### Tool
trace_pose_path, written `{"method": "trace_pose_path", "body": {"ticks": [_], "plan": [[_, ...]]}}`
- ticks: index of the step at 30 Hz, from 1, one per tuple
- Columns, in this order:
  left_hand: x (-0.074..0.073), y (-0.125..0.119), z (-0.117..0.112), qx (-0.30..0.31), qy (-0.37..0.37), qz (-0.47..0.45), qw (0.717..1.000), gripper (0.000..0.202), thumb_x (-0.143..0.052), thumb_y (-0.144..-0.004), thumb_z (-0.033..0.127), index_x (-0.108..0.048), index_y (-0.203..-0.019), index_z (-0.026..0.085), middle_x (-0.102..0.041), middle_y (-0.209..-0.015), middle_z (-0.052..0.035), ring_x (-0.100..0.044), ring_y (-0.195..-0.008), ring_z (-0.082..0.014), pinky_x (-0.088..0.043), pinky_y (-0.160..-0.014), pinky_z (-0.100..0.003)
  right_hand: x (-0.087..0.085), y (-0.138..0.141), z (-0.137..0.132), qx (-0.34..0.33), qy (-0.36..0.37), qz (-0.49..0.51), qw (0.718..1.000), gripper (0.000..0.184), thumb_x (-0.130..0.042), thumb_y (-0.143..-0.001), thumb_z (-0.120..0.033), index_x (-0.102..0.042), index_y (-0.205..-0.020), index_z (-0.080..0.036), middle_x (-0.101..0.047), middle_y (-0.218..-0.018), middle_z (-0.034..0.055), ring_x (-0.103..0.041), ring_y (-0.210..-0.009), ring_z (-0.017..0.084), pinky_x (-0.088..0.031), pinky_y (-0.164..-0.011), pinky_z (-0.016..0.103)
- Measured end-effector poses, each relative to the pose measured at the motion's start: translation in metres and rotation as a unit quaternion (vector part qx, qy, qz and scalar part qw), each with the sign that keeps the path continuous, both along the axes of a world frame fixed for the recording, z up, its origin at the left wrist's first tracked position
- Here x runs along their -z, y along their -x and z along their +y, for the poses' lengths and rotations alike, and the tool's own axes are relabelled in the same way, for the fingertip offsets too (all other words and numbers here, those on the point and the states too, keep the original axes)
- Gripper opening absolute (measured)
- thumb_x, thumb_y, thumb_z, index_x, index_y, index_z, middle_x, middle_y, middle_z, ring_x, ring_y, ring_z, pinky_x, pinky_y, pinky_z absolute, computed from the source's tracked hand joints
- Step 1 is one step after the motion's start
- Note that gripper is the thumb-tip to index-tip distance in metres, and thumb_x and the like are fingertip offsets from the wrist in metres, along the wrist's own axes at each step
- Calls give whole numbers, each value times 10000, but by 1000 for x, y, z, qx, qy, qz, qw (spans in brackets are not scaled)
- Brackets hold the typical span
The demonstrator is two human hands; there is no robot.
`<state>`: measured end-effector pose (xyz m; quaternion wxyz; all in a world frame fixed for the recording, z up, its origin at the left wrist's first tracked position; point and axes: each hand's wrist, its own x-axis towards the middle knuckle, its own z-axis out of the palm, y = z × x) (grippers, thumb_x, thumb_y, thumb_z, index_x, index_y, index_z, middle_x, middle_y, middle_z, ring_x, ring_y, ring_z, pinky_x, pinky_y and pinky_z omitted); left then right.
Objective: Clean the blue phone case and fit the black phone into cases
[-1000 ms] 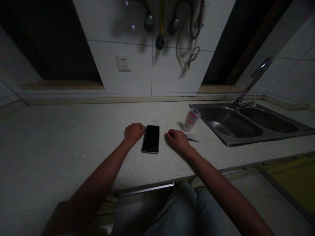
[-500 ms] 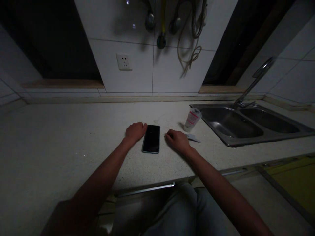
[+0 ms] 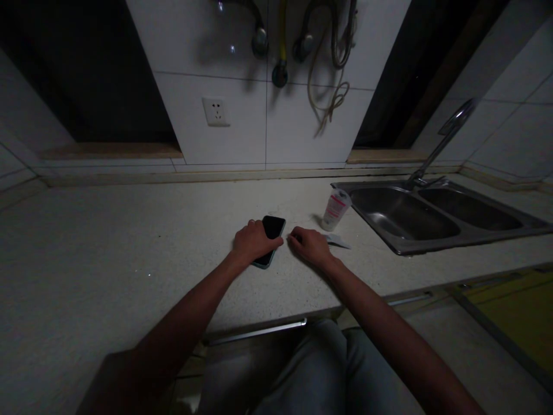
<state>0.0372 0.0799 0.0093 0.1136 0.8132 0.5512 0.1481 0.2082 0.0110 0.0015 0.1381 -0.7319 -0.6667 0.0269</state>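
A dark-screened smartphone [image 3: 275, 226] lies on the pale countertop, turned slightly so its top points right. Across its middle, my left hand [image 3: 254, 241] grips it, with the thumb over the right edge and the fingers at the left side. My right hand [image 3: 311, 246] rests on the counter just right of the phone, its fingers curled closed; what is in them, if anything, is hidden. A flat whitish packet or paper [image 3: 337, 241] sticks out from behind that hand. Beyond it stands a clear plastic cup [image 3: 336, 210] with pink print.
A steel double sink [image 3: 400, 246] with a tall faucet [image 3: 449, 129] is set into the counter at the right. On the tiled wall are a socket [image 3: 216, 112], hoses [image 3: 334, 40] and a looped cord [image 3: 332, 106]. A metal handle [image 3: 259, 333] runs below the counter's front edge.
My left hand has moved right, from beside the phone's left edge to a grip across it. The phone has turned slightly clockwise. My right hand has stayed in place.
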Motion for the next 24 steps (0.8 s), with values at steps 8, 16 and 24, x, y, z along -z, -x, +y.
{"method": "trace_pose_path", "body": {"ticks": [8,16,24], "plan": [[5,-6,-2,27,61,-284,956,377,-634,-759,514,-597,-951,193,-657,-957,-111,-622,-912,-286,-445,-788,-364,6,-3,2,-36,-30,55,997,293,-501,-958,-416,-710,-975,-212,-756,-884,56,-650,-772,194,-301,-604,275],[15,-7,3,-62,176,-489,852,369,-647,-740,557,-540,-837,218,-535,-687,19,-518,-647,-169,-370,-593,-282,13,-6,6,-46,-52,90,993,285,-517,-939,-404,-721,-952,-206,-741,-834,55,-616,-719,183,-300,-603,271],[4,-2,4,-15,294,-627,722,510,-849,-516,520,-573,-775,180,-480,-590,57,-422,-505,-90,-323,-499,-238,24,-2,25,-83,-98,238,963,341,-503,-928,-455,-702,-872,-183,-654,-694,15,-537,-632,144,-328,-598,255]]}}
